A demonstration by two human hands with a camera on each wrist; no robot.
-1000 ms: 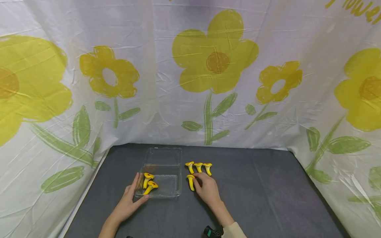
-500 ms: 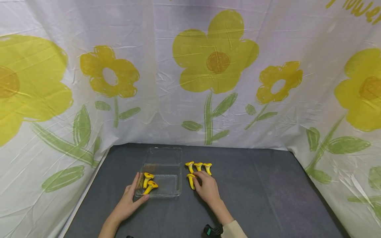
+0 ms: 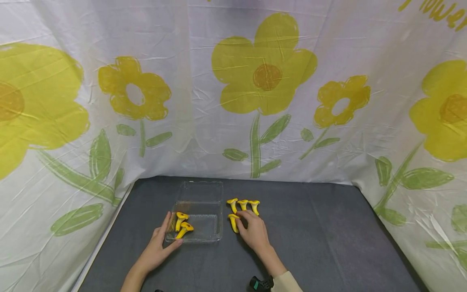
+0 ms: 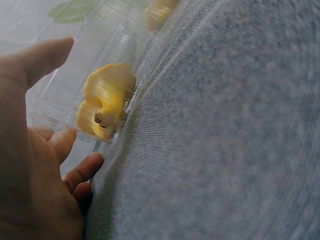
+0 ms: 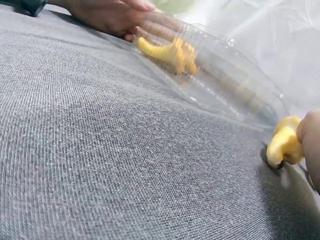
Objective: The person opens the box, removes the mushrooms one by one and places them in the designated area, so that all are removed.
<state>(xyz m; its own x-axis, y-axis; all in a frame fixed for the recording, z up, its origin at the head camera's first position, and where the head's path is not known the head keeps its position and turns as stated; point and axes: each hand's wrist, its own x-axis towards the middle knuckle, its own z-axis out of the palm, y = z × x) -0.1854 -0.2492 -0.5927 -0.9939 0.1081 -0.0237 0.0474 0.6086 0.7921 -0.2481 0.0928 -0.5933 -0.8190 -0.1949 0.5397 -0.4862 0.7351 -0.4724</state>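
Observation:
My right hand (image 3: 253, 232) pinches a yellow chanterelle mushroom (image 3: 233, 223) between thumb and fingers, close over the dark cloth. In the right wrist view this chanterelle (image 5: 286, 142) shows at the right edge, stem end toward the camera. A clear plastic clamshell box (image 3: 202, 239) stands to the left with its lid laid back. Two chanterelles (image 3: 185, 229) lie in its left part. My left hand (image 3: 157, 248) rests around the box's near left corner, fingers fairly straight along the side and thumb at the front. The box wall (image 4: 55, 107) shows between thumb and fingers in the left wrist view.
Three more chanterelles (image 3: 243, 205) lie in a row just beyond my right hand. The lid (image 3: 202, 190) reaches toward the back edge of the dark cloth-covered table (image 3: 328, 243). A white curtain (image 3: 197, 101) with printed yellow flowers hangs behind and at both sides.
The chanterelle in my right hand has shifted very slightly away from me, staying beside the row. My left hand and the box have not moved.

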